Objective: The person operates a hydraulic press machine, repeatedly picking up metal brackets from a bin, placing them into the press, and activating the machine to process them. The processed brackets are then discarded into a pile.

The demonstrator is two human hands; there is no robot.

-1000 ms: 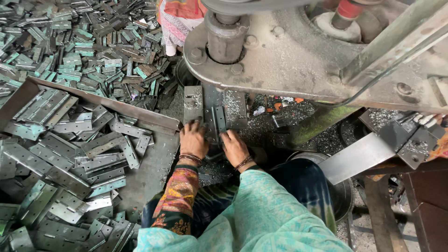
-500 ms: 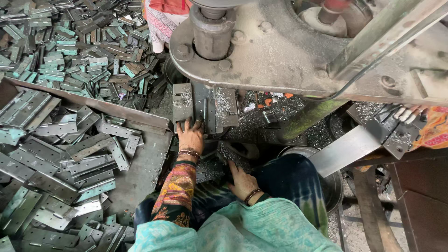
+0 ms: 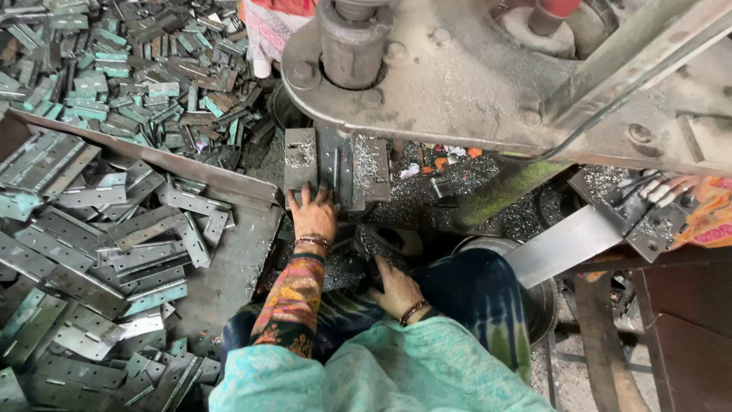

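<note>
The hinge plate (image 3: 334, 172) lies flat on the dark die block (image 3: 358, 164) under the grey press head (image 3: 488, 69), beside a second perforated plate (image 3: 300, 156) to its left. The left hand (image 3: 313, 215) rests palm down with its fingers spread, the fingertips touching the near edge of the plate. The right hand (image 3: 395, 288) sits lower, near the lap, fingers loosely curled on the dark cloth and metal swarf; I cannot tell whether it pinches anything.

To do this step well, I judge the plate should sit square against the block's edge, with fingertips kept on the near edge only and clear of the ram (image 3: 352, 38) above.

Left of the hands a shallow steel tray (image 3: 229, 267) carries a heap of grey hinge blanks (image 3: 84, 252); beyond its rim a larger pile of greenish pieces (image 3: 130, 76) covers the floor. Another person's hand (image 3: 663, 189) shows at the right edge by a metal bracket (image 3: 564, 244)
</note>
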